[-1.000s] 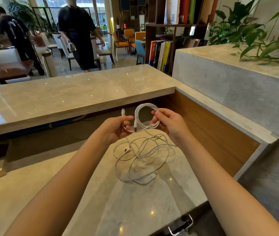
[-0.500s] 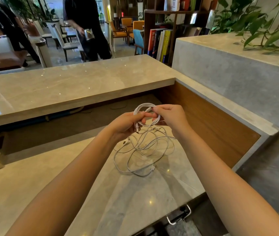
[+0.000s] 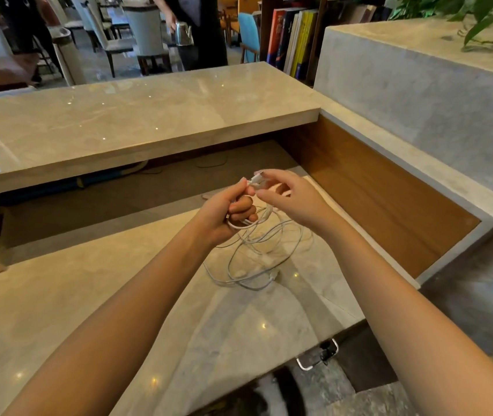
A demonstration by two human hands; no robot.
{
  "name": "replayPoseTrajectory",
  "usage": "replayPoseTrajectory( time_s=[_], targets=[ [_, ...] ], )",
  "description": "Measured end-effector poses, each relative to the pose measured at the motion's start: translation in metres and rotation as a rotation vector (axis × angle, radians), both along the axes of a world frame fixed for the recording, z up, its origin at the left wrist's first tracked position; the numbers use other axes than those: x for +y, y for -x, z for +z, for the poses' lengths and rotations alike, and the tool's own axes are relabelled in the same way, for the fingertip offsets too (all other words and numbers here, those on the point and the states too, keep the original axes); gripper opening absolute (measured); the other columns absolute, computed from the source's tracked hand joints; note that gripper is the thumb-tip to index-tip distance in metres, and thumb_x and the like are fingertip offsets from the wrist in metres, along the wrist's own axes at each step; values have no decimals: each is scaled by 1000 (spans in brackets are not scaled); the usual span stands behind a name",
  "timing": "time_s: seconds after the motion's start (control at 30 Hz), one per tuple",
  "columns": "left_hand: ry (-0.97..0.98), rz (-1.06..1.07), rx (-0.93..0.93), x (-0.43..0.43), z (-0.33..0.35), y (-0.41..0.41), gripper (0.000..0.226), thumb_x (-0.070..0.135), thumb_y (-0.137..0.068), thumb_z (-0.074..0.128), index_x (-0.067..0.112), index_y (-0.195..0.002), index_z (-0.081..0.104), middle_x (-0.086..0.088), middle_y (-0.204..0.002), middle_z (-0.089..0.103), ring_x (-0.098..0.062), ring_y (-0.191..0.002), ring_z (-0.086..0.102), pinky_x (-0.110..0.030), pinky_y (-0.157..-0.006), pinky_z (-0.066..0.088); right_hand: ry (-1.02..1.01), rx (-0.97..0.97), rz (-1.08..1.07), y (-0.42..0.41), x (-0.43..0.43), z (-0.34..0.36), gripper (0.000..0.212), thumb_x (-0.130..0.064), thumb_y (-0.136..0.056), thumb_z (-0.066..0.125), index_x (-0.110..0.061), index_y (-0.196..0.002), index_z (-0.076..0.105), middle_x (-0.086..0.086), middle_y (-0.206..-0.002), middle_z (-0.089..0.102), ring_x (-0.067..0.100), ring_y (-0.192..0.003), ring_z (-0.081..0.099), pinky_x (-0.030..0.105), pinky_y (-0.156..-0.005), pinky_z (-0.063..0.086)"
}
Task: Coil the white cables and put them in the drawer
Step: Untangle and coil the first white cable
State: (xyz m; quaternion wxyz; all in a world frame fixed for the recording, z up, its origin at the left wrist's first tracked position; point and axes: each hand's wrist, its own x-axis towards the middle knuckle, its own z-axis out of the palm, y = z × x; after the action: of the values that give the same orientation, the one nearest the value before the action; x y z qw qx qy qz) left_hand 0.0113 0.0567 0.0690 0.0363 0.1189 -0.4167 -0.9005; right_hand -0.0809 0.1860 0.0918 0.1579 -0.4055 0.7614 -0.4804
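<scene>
A tangle of thin white cables (image 3: 257,256) lies in loose loops on the lower marble desk top (image 3: 119,295), with part of it lifted off the surface. My left hand (image 3: 227,211) is closed around a small coil of that cable. My right hand (image 3: 287,196) pinches the cable's white plug end between thumb and forefinger, just above and touching my left hand's fingertips. A metal drawer handle (image 3: 317,357) shows under the desk's front edge, bottom right; the drawer itself is mostly hidden.
A raised marble counter (image 3: 137,115) runs across behind the desk. A wooden side panel (image 3: 374,199) and grey stone block (image 3: 419,85) close the right side. Beyond stand books, chairs and a person holding a metal kettle (image 3: 183,33).
The upright loop held between both hands has been gathered into my left fist. My right hand now grips the plug end. The camera has tilted down and closer.
</scene>
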Motion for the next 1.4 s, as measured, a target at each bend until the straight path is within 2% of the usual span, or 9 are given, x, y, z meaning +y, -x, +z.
replayPoseTrajectory(
  time_s=[0.13, 0.33, 0.6, 0.77, 0.83, 0.97, 1.07, 1.27, 1.4],
  targets=[
    [43, -65, -25, 0, -2, -2, 39, 29, -100, 32, 10, -74, 54, 7, -39, 32, -7, -35, 29, -23, -52, 42, 54, 63, -3, -2, -3, 5, 12, -22, -88, 62, -16, -96, 67, 0, -89, 65, 13, -83, 58, 27, -72, 48],
    [85, -66, -111, 3, -12, -7, 29, 36, -92, 47, 11, -85, 59, 4, -56, 39, -5, -40, 31, -21, -56, 42, 228, -161, -139, 4, -10, 10, 13, -18, -90, 57, -11, -87, 68, 1, -72, 60, 7, -63, 53, 22, -60, 47],
    [4, -71, -80, 5, -19, -14, 31, 30, -99, 36, 10, -86, 56, 3, -59, 44, -5, -45, 35, -20, -55, 44, 334, -375, -240, 14, -18, 2, 14, -19, -90, 60, -8, -91, 69, 3, -74, 61, 10, -66, 56, 21, -62, 53],
    [-80, 1, -64, 2, -20, -18, 29, 24, -99, 33, 10, -82, 51, 5, -55, 39, -6, -44, 35, -20, -50, 44, 351, -513, -178, 16, -9, -12, 9, -9, -88, 61, -8, -97, 63, 5, -78, 63, 12, -68, 61, 26, -69, 57],
    [-157, 35, -43, -2, -19, -22, 26, 24, -96, 36, 10, -80, 51, 5, -54, 38, -7, -43, 35, -19, -49, 43, 306, -489, -141, 16, -2, -20, 8, -6, -86, 63, -7, -93, 61, 7, -78, 64, 14, -69, 62, 29, -72, 57],
    [-236, 76, 2, -5, -18, -24, 17, 24, -89, 43, 12, -79, 50, 5, -57, 34, -7, -45, 33, -19, -50, 42, 143, -405, 0, 5, 3, -30, 6, -4, -87, 61, -6, -92, 60, 14, -79, 68, 17, -63, 64, 28, -63, 56],
    [-69, 159, -40, -4, -22, -20, 24, 21, -97, 37, 13, -79, 48, 3, -61, 30, -8, -49, 30, -19, -50, 39, 20, -368, 42, -10, -4, -29, 9, -7, -86, 62, -9, -94, 66, 13, -81, 70, 16, -67, 67, 28, -65, 58],
    [602, 335, -160, -2, -28, -21, 25, 23, -100, 38, 11, -84, 52, -1, -64, 42, -11, -56, 39, -26, -58, 41, -61, -747, 98, -7, -5, -24, 22, -19, -88, 61, -3, -101, 70, 15, -99, 71, 22, -89, 68, 32, -80, 57],
    [954, 489, -211, 2, -31, -20, 21, 25, -98, 41, 14, -85, 54, -1, -69, 51, -11, -57, 50, -29, -58, 45, -92, -865, 74, -12, -9, -25, 23, -28, -91, 57, -8, -93, 69, 10, -90, 68, 20, -89, 63, 37, -86, 53]
  ],
)
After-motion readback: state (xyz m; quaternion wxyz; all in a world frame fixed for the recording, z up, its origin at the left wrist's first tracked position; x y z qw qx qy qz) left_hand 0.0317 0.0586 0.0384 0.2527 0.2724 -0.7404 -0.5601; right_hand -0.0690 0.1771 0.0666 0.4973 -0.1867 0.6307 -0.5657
